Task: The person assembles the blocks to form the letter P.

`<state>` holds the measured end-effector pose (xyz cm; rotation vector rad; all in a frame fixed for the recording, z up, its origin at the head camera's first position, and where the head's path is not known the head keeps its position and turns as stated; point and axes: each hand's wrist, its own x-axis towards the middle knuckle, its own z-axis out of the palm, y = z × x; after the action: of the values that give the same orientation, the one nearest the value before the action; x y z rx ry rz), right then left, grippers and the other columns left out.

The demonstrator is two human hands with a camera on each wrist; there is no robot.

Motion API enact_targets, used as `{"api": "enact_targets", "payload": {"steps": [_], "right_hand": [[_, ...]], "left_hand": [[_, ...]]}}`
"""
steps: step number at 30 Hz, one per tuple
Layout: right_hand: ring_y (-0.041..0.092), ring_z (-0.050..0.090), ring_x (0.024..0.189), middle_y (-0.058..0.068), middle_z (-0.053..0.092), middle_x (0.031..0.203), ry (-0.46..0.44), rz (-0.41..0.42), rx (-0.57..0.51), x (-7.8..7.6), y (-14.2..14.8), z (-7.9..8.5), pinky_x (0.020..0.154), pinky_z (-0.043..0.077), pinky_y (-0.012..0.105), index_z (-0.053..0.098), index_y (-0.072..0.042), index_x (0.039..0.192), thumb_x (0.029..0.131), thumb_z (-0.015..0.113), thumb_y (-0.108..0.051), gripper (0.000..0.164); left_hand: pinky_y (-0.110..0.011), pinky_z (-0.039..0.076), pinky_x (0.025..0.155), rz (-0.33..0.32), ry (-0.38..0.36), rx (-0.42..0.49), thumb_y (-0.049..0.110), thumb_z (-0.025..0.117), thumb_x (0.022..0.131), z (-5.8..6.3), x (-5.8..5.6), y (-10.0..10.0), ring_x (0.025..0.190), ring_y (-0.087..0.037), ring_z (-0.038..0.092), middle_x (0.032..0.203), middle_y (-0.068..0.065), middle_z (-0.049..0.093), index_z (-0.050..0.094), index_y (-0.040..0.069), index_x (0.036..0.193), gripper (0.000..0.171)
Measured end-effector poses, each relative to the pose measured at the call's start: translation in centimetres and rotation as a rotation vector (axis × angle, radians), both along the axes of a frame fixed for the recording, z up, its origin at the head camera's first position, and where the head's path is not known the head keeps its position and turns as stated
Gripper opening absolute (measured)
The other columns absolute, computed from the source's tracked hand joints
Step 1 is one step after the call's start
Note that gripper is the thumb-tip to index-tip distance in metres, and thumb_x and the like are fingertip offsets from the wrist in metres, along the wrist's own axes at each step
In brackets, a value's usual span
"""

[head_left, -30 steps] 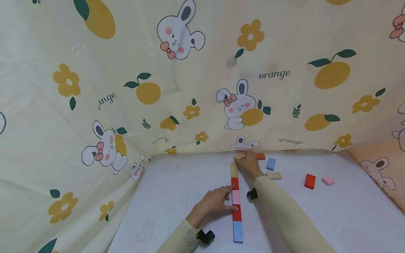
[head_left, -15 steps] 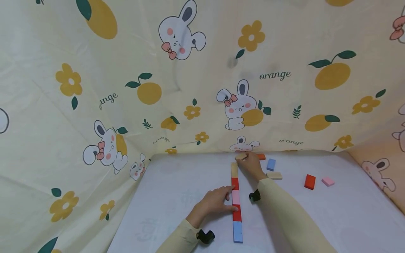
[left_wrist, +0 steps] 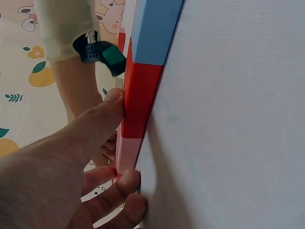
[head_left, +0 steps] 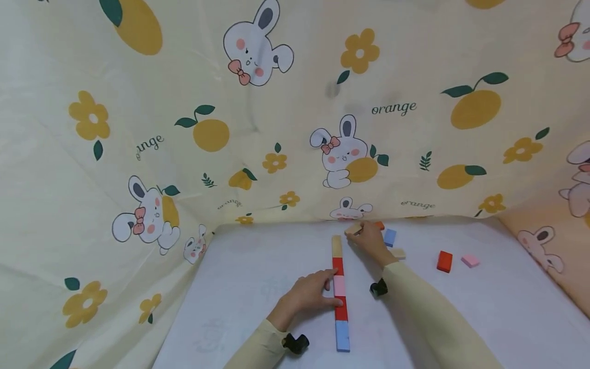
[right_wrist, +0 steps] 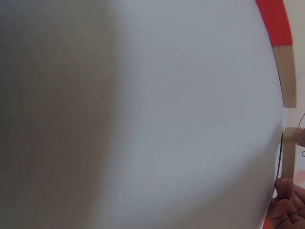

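Observation:
A straight row of blocks runs away from me on the white table: blue (head_left: pixel 342 335), red (head_left: pixel 340 310), pink (head_left: pixel 339 285), another red (head_left: pixel 338 264) and plain wood (head_left: pixel 337 247) at the far end. My left hand (head_left: pixel 304 294) rests along its left side, the thumb touching the nearer red block (left_wrist: pixel 143 98) and a fingertip on the farther one. Beyond the row's far end, slightly right, my right hand (head_left: pixel 374 243) pinches a plain wooden block (head_left: pixel 353 229). The right wrist view shows a gap between this held block (right_wrist: pixel 289 152) and the row's end block (right_wrist: pixel 286 76).
Right of the row lie loose blocks: an orange one (head_left: pixel 380 225) partly behind my right hand, a blue one (head_left: pixel 390 237), a plain wooden one (head_left: pixel 398 253), a red one (head_left: pixel 444 261) and a pink one (head_left: pixel 470 261). A printed cloth (head_left: pixel 276 128) hangs behind the table.
My right hand has drifted a little to the right, away from the row's end, with the wooden block in its fingers. The left hand stays at the row. The head view has shifted slightly.

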<state>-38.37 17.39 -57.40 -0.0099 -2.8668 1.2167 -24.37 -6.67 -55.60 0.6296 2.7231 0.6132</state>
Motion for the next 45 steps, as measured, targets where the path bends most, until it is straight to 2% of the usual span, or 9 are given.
{"api": "enact_targets", "payload": {"steps": [3,10,15,26,36,45], "right_hand": [[0.036,0.061,0.107,0.026,0.063,0.126,-0.022,-0.009,-0.004,0.7,0.2,0.4,0.097,0.055,0.051,0.052,0.011,0.142,0.096,0.081,-0.033,0.070],[0.033,0.064,0.098,0.024,0.067,0.116,0.004,-0.017,-0.029,2.3,0.0,0.9,0.088,0.058,0.047,0.056,0.011,0.136,0.094,0.084,-0.032,0.067],[0.032,0.064,0.099,0.025,0.068,0.119,-0.003,-0.023,-0.014,3.0,-0.1,0.7,0.087,0.058,0.045,0.056,0.012,0.137,0.093,0.084,-0.032,0.068],[0.035,0.058,0.106,0.028,0.061,0.129,-0.046,-0.059,-0.014,3.1,-1.1,0.5,0.098,0.055,0.050,0.054,0.012,0.137,0.092,0.085,-0.033,0.071],[0.032,0.057,0.100,0.023,0.062,0.117,0.002,-0.056,-0.003,3.2,-1.2,0.2,0.088,0.053,0.043,0.057,0.012,0.130,0.091,0.087,-0.032,0.066],[0.035,0.056,0.105,0.025,0.060,0.122,-0.015,-0.075,-0.012,3.3,-1.4,0.1,0.095,0.053,0.047,0.055,0.010,0.131,0.092,0.086,-0.029,0.064]], "left_hand": [[-0.033,0.043,0.076,-0.001,0.003,-0.002,0.058,0.085,0.087,0.1,0.1,-0.1,0.085,-0.003,0.051,0.094,0.014,0.055,0.051,0.026,0.160,0.087],[-0.028,0.041,0.071,-0.017,0.003,0.017,0.057,0.085,0.088,0.3,0.1,-0.2,0.084,-0.004,0.051,0.094,0.012,0.055,0.051,0.024,0.161,0.087],[-0.029,0.041,0.072,-0.018,0.012,0.014,0.057,0.085,0.088,0.2,0.2,-0.1,0.084,-0.004,0.050,0.094,0.011,0.055,0.050,0.025,0.161,0.088],[-0.031,0.041,0.073,-0.021,0.010,0.005,0.057,0.085,0.088,0.3,0.1,0.0,0.084,-0.004,0.051,0.094,0.010,0.055,0.050,0.024,0.161,0.088],[-0.029,0.040,0.071,-0.027,0.016,0.017,0.054,0.086,0.088,0.7,0.4,-0.1,0.084,-0.004,0.049,0.094,0.009,0.055,0.051,0.022,0.161,0.087],[-0.031,0.041,0.074,-0.027,0.008,0.015,0.056,0.085,0.088,0.5,0.2,-0.1,0.086,-0.004,0.050,0.095,0.010,0.055,0.050,0.024,0.161,0.087]]}}
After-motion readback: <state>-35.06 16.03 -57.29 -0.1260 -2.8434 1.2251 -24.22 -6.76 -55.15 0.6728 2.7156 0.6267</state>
